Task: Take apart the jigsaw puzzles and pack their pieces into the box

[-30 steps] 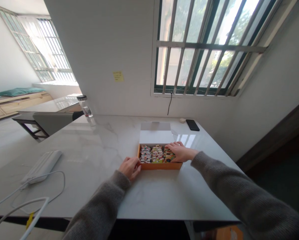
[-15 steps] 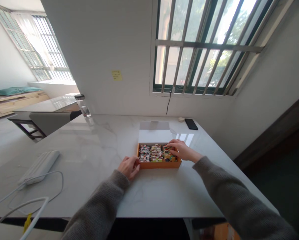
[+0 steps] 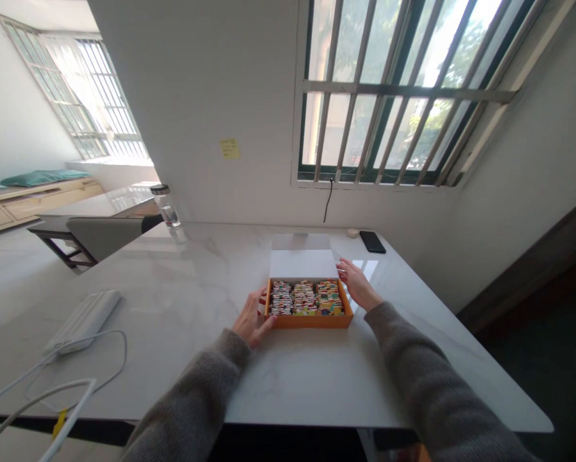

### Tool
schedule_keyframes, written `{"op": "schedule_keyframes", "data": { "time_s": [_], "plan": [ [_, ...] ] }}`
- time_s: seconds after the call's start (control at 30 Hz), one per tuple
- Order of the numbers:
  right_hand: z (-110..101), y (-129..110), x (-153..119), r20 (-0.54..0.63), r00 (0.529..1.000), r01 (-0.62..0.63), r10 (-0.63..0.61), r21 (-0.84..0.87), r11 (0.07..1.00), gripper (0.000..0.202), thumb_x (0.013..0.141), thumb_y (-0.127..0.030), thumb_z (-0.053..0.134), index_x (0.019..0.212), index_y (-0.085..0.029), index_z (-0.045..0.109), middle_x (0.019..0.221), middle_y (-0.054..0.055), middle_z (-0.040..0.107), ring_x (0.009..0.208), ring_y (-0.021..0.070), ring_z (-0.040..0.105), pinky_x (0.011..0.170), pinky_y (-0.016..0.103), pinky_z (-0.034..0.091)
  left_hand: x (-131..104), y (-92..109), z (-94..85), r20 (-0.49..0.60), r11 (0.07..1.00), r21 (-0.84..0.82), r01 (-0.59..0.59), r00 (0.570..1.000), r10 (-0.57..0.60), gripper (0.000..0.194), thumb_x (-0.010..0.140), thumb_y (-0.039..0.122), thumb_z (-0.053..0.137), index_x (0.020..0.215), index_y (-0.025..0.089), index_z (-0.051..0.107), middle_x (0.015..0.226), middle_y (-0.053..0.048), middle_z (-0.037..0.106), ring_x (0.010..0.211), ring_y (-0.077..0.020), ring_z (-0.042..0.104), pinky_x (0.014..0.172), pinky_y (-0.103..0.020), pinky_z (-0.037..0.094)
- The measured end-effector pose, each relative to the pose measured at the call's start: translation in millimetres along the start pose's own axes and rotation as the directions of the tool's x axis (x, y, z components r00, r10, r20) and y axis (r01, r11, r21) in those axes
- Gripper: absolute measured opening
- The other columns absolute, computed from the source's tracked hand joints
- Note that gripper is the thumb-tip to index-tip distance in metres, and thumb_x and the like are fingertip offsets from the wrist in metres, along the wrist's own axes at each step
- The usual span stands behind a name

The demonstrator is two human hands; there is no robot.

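An orange box (image 3: 312,321) sits on the white table, its pale lid (image 3: 300,263) folded back behind it. Inside stand three tight rows of small colourful pieces (image 3: 304,299) that look like jigsaw puzzle pieces. At the box's front left corner is my left hand (image 3: 253,319), open, thumb and fingers apart along the side wall. My right hand (image 3: 356,284) is open at the back right corner, fingers stretched toward the lid's right edge. Whether its fingertips touch the lid or box I cannot tell. Neither hand holds a piece.
A black phone (image 3: 372,242) and a small round white object (image 3: 352,233) lie at the back right of the marble-patterned table (image 3: 211,256). A clear bottle (image 3: 167,206) stands at the back left. A white power strip (image 3: 83,321) with looping cables lies on the left.
My right hand has lifted off the right row of pieces and moved back to the box's rear right corner. My left hand's fingers have spread along the left side. The view has shifted slightly.
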State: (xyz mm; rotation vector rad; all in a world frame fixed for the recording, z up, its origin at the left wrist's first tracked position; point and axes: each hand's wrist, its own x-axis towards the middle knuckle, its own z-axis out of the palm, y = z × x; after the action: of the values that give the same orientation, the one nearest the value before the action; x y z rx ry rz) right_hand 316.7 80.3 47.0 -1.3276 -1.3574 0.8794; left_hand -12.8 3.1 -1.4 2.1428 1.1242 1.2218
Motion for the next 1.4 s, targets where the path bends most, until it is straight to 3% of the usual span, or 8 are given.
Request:
{"op": "schedule_keyframes", "data": {
  "time_s": [0.2,0.37,0.57,0.7,0.8,1.03,1.27,1.4],
  "plan": [
    [-8.9,-21.5,-13.6,0.013,0.999,0.031,-0.032,0.043,0.999,0.066,0.087,-0.069,0.030,0.119,-0.021,0.060,0.103,0.011,0.071,0.102,0.0296,0.065,0.091,0.047,0.051,-0.1,-11.6,-3.6,0.018,0.992,-0.109,0.056,0.998,-0.055,0.077,0.083,0.032,0.056,0.151,0.024,0.020,0.133,-0.014,0.046,0.105,-0.0246,0.056,0.080,-0.040,0.052],
    [-19.3,-21.7,-63.9,0.277,0.950,0.204,-0.142,-0.207,0.957,0.051,0.091,-0.063,0.042,0.092,-0.020,0.069,0.122,0.009,0.061,0.124,0.0280,0.053,0.110,0.043,0.039,5.6,-22.1,-9.7,0.001,0.965,-0.231,0.126,0.992,-0.129,0.057,0.093,0.034,0.029,0.149,0.023,0.032,0.133,-0.013,0.048,0.103,-0.0239,0.059,0.090,-0.046,0.050],
    [-10.5,0.8,-97.9,0.188,0.959,0.261,-0.211,-0.302,0.917,0.051,0.091,-0.053,0.050,0.134,-0.026,0.050,0.152,0.011,0.031,0.146,0.0268,0.027,0.118,0.046,0.029,-0.3,-16.5,-1.1,0.094,0.998,0.057,0.036,0.995,-0.041,0.056,0.089,0.046,0.055,0.140,0.024,0.049,0.134,-0.012,0.046,0.120,-0.0270,0.053,0.104,-0.043,0.045],
    [-14.9,4.3,-105.0,0.297,0.947,0.222,-0.125,-0.320,0.921,0.073,0.083,-0.049,0.063,0.147,-0.025,0.036,0.147,0.014,0.044,0.135,0.0298,0.045,0.109,0.047,0.042,-3.8,-24.2,-8.6,0.211,0.974,0.225,-0.035,0.977,-0.013,0.078,0.077,0.040,0.069,0.147,0.028,0.037,0.123,-0.008,0.060,0.112,-0.0286,0.058,0.102,-0.047,0.042],
    [-17.3,3.3,-108.9,0.284,0.951,0.253,-0.121,-0.494,0.832,0.087,0.072,-0.045,0.075,0.148,-0.025,0.037,0.140,0.013,0.054,0.128,0.0329,0.052,0.110,0.054,0.038,-3.9,-28.4,-13.8,0.250,0.950,0.307,-0.063,0.968,-0.016,0.094,0.067,0.035,0.076,0.149,0.028,0.032,0.118,-0.008,0.064,0.105,-0.0297,0.060,0.098,-0.047,0.041],
    [-13.8,-0.3,-104.8,0.258,0.954,0.253,-0.154,-0.413,0.875,0.071,0.079,-0.049,0.070,0.140,-0.024,0.045,0.135,0.013,0.060,0.118,0.0300,0.061,0.102,0.047,0.047,-6.8,-18.4,-13.3,0.267,0.959,0.249,-0.135,0.961,0.066,0.108,0.057,0.028,0.080,0.150,0.026,0.026,0.120,-0.010,0.060,0.106,-0.0308,0.057,0.100,-0.049,0.041],
    [-14.2,-12.6,-90.6,0.158,0.972,0.218,-0.173,-0.337,0.916,0.049,0.087,-0.055,0.057,0.124,-0.023,0.059,0.121,0.008,0.068,0.107,0.0277,0.065,0.097,0.044,0.050,-5.5,-20.0,-7.9,0.161,0.948,0.247,-0.199,0.974,0.162,0.069,0.076,0.023,0.065,0.141,0.022,0.040,0.092,-0.005,0.061,0.083,-0.0211,0.058,0.082,-0.036,0.051],
    [-11.6,-16.1,-90.3,0.146,0.967,0.248,-0.208,-0.365,0.897,0.047,0.092,-0.054,0.051,0.125,-0.022,0.060,0.120,0.010,0.065,0.106,0.0279,0.063,0.095,0.044,0.051,0.0,-15.6,-9.9,0.053,0.904,0.364,-0.225,0.974,0.221,0.054,0.077,0.029,0.069,0.129,0.024,0.053,0.094,-0.007,0.060,0.089,-0.0247,0.059,0.087,-0.041,0.050]
  ]
}}
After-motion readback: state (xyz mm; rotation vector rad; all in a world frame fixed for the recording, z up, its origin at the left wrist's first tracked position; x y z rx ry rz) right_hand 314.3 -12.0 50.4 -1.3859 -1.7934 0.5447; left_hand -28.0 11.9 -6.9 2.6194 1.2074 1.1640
